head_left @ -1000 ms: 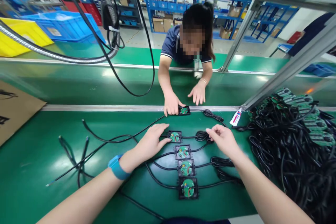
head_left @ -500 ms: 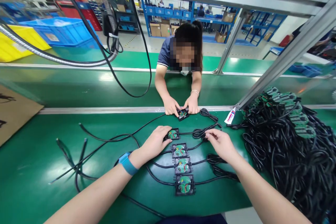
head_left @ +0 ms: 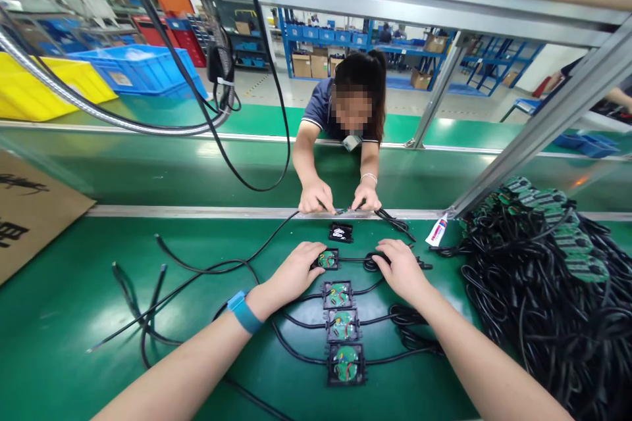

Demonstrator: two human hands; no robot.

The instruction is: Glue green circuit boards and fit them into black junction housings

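Observation:
My left hand [head_left: 299, 270] is closed around the left side of a small black plastic housing [head_left: 334, 266] with a round green circuit board [head_left: 326, 258] inside. From its right side a black cable runs to a coiled bundle [head_left: 371, 263]. My right hand [head_left: 403, 271] lies over that coil with curled fingers, covering part of it. Nearer me, several like housings [head_left: 344, 325] lie in a column, boards facing up, cables out both sides. Beyond my hands is a black housing [head_left: 341, 232] with white material inside. Behind it, a co-worker's hands [head_left: 340, 198] hold a small part, mostly hidden.
A large heap of black cables [head_left: 543, 289] with green boards covers the right side. A white glue tube [head_left: 437, 231] lies beside it. Loose cable ends [head_left: 143, 316] spread at left, near a cardboard box [head_left: 39, 217]. A black cable loop [head_left: 281, 164] hangs overhead.
My right hand has gone from pinching the coil to lying over it. The co-worker's hands have drawn back from the far housing, whose white inside now shows. My left hand keeps its hold.

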